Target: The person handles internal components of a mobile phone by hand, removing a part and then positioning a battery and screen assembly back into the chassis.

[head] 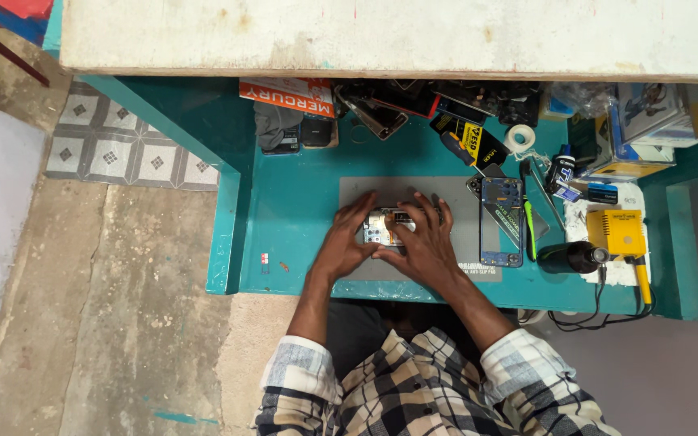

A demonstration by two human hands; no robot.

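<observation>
Centrally in the head view, the left hand and right hand close their curled fingers on an opened phone lying on the grey mat of the teal bench. A second blue phone frame lies just right; a yellow tool sits far right.

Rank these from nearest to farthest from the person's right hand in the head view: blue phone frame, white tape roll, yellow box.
From the right hand:
1. Blue phone frame, just to its right on the grey mat.
2. White tape roll, farther back toward the shelf.
3. Yellow box, far right on the white cloth.
</observation>
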